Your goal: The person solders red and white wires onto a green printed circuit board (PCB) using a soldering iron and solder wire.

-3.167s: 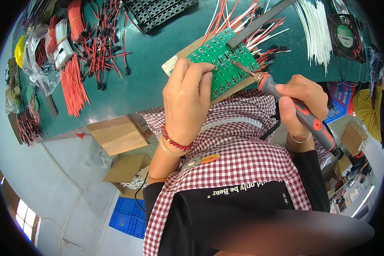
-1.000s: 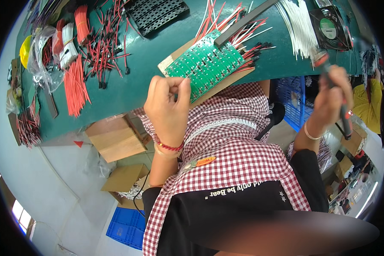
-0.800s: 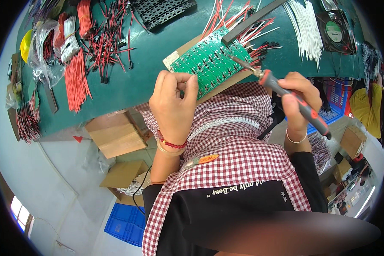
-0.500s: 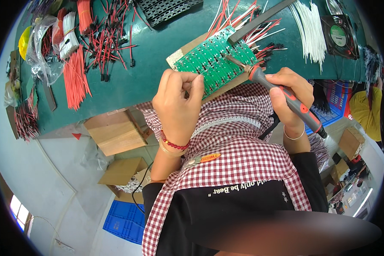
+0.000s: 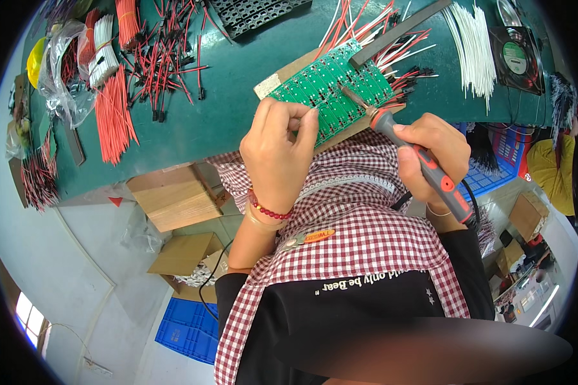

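A green circuit board [image 5: 340,83] with rows of small parts lies tilted on a light board [image 5: 270,85] at the table's near edge. My right hand [image 5: 433,154] is wrapped round the grey and red handle of a soldering iron [image 5: 424,163]. The iron's metal tip points down-left over the middle of the circuit board; whether it touches cannot be told. At the circuit board's near left edge, my left hand [image 5: 279,147] is closed in a pinch, thumb against forefinger. What it holds, if anything, is hidden. Red and white wires [image 5: 392,48] stick out beyond the circuit board.
A dark flat bar [image 5: 398,33] lies across the circuit board's far right corner. Red wire bundles [image 5: 114,115] and loose black-ended wires [image 5: 164,64] lie left; white wires [image 5: 469,51] and a fan [image 5: 517,58] sit right. A black perforated tray [image 5: 257,14] stands at the back.
My left hand has moved slightly right. My right hand has shifted a little, and the rear end of the iron has swung left and down. The circuit board sits slightly further right.
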Demonstrator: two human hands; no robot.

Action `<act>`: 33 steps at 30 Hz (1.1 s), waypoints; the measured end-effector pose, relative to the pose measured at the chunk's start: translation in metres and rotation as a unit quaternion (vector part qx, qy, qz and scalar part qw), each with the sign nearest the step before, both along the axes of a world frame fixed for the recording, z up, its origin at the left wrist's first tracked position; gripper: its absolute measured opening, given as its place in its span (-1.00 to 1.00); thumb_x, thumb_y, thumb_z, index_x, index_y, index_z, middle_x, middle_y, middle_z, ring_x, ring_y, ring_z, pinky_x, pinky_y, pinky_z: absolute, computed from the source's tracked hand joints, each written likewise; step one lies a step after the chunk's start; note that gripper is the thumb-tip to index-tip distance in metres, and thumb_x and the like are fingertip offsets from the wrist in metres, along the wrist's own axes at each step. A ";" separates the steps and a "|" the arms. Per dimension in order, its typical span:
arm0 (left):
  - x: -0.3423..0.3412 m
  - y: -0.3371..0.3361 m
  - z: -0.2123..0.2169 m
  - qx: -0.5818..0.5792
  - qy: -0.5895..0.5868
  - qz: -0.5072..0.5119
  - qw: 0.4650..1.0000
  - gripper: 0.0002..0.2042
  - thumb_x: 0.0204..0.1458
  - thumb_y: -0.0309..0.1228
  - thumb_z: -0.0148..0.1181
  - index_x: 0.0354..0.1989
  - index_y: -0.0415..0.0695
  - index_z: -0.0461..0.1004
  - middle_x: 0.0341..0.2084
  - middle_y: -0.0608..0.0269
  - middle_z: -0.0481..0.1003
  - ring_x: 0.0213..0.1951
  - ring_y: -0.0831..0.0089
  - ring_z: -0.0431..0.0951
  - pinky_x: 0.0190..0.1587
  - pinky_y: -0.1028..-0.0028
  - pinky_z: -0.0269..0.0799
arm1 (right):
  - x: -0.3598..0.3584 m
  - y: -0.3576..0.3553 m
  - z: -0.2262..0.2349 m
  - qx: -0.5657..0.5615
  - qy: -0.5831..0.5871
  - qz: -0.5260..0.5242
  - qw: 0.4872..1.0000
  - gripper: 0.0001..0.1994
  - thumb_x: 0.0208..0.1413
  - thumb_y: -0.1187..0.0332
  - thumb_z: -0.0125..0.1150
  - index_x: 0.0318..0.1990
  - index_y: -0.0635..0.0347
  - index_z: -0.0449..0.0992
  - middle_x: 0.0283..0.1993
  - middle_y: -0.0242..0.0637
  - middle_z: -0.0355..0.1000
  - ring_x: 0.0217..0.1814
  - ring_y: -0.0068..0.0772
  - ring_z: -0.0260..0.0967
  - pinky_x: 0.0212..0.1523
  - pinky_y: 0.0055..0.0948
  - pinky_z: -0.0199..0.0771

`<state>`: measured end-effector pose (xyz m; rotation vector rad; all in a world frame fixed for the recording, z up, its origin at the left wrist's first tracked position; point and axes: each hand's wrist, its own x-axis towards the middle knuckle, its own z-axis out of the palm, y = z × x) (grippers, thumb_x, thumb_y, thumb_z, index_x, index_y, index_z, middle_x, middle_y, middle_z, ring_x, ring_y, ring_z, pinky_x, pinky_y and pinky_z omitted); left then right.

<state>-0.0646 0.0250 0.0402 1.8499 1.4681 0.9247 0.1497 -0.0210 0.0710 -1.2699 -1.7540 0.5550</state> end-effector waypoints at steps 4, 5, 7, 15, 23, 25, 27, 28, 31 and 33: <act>0.003 0.001 -0.001 -0.004 0.001 -0.007 1.000 -0.86 -0.09 -0.58 0.35 -0.49 -0.18 0.45 -0.54 0.28 0.44 -0.58 0.49 0.51 -0.57 0.51 0.37 | -0.007 0.004 0.011 0.007 -0.026 -0.003 1.000 -0.72 -0.34 0.56 0.24 -0.32 0.36 0.54 -0.61 -0.23 0.35 -0.64 -0.29 0.31 -0.60 -0.41 0.31; 0.004 0.000 -0.002 -0.009 0.003 -0.007 1.000 -0.86 -0.09 -0.57 0.35 -0.49 -0.18 0.45 -0.54 0.28 0.44 -0.58 0.49 0.51 -0.57 0.50 0.37 | -0.008 0.006 0.012 0.008 -0.026 -0.003 1.000 -0.72 -0.34 0.56 0.24 -0.32 0.36 0.54 -0.61 -0.23 0.35 -0.64 -0.29 0.31 -0.60 -0.41 0.31; 0.005 0.001 -0.003 -0.007 0.005 -0.004 1.000 -0.86 -0.09 -0.57 0.35 -0.49 -0.18 0.45 -0.54 0.28 0.44 -0.58 0.49 0.51 -0.57 0.50 0.37 | -0.010 0.007 0.015 0.023 -0.062 0.015 0.998 -0.72 -0.35 0.55 0.25 -0.33 0.35 0.54 -0.61 -0.23 0.33 -0.63 -0.27 0.31 -0.60 -0.40 0.31; 0.003 -0.002 0.004 -0.006 0.000 0.003 1.000 -0.86 -0.09 -0.58 0.35 -0.49 -0.17 0.46 -0.54 0.28 0.44 -0.58 0.48 0.51 -0.57 0.49 0.36 | 0.008 0.004 0.019 -0.004 -0.011 -0.023 1.000 -0.72 -0.36 0.58 0.21 -0.34 0.33 0.56 -0.63 -0.25 0.34 -0.66 -0.32 0.29 -0.61 -0.44 0.27; 0.006 -0.002 -0.002 -0.004 -0.002 -0.013 1.000 -0.86 -0.10 -0.58 0.35 -0.49 -0.16 0.45 -0.55 0.29 0.43 -0.58 0.47 0.50 -0.57 0.49 0.36 | 0.006 0.004 0.013 -0.016 -0.007 -0.002 1.000 -0.79 -0.20 0.46 0.20 -0.34 0.36 0.55 -0.61 -0.23 0.36 -0.64 -0.37 0.26 -0.58 -0.45 0.22; 0.007 -0.002 -0.003 -0.004 0.001 -0.014 1.000 -0.86 -0.10 -0.57 0.35 -0.48 -0.16 0.45 -0.55 0.29 0.43 -0.58 0.47 0.50 -0.56 0.49 0.37 | 0.007 0.004 0.013 -0.018 -0.016 0.001 1.000 -0.78 -0.20 0.45 0.20 -0.34 0.35 0.55 -0.62 -0.22 0.35 -0.64 -0.35 0.26 -0.58 -0.45 0.23; 0.009 -0.001 -0.004 -0.005 0.004 -0.015 1.000 -0.86 -0.10 -0.57 0.35 -0.48 -0.16 0.45 -0.55 0.29 0.43 -0.58 0.46 0.49 -0.56 0.48 0.37 | 0.007 0.005 0.014 -0.017 -0.016 0.004 1.000 -0.78 -0.20 0.44 0.21 -0.34 0.35 0.55 -0.62 -0.23 0.35 -0.64 -0.35 0.26 -0.58 -0.45 0.22; 0.009 0.000 -0.004 0.002 0.007 -0.017 1.000 -0.85 -0.10 -0.56 0.35 -0.49 -0.16 0.45 -0.55 0.29 0.43 -0.58 0.46 0.50 -0.56 0.48 0.37 | 0.007 0.006 0.014 -0.016 -0.016 0.008 1.000 -0.78 -0.20 0.44 0.21 -0.35 0.35 0.55 -0.62 -0.23 0.34 -0.64 -0.35 0.26 -0.58 -0.44 0.22; 0.012 -0.001 -0.005 0.005 0.012 -0.021 1.000 -0.85 -0.10 -0.55 0.35 -0.49 -0.15 0.45 -0.53 0.29 0.44 -0.58 0.44 0.50 -0.56 0.46 0.37 | 0.008 0.009 0.015 -0.019 -0.021 0.006 1.000 -0.79 -0.21 0.42 0.21 -0.37 0.35 0.55 -0.64 -0.24 0.32 -0.65 -0.34 0.26 -0.59 -0.44 0.20; 0.013 -0.001 -0.005 0.003 0.015 -0.024 1.000 -0.85 -0.10 -0.55 0.36 -0.49 -0.15 0.45 -0.53 0.28 0.44 -0.58 0.42 0.50 -0.56 0.45 0.38 | 0.010 0.012 0.019 -0.022 -0.016 0.015 1.000 -0.79 -0.27 0.48 0.21 -0.37 0.32 0.55 -0.64 -0.25 0.31 -0.65 -0.31 0.27 -0.59 -0.42 0.23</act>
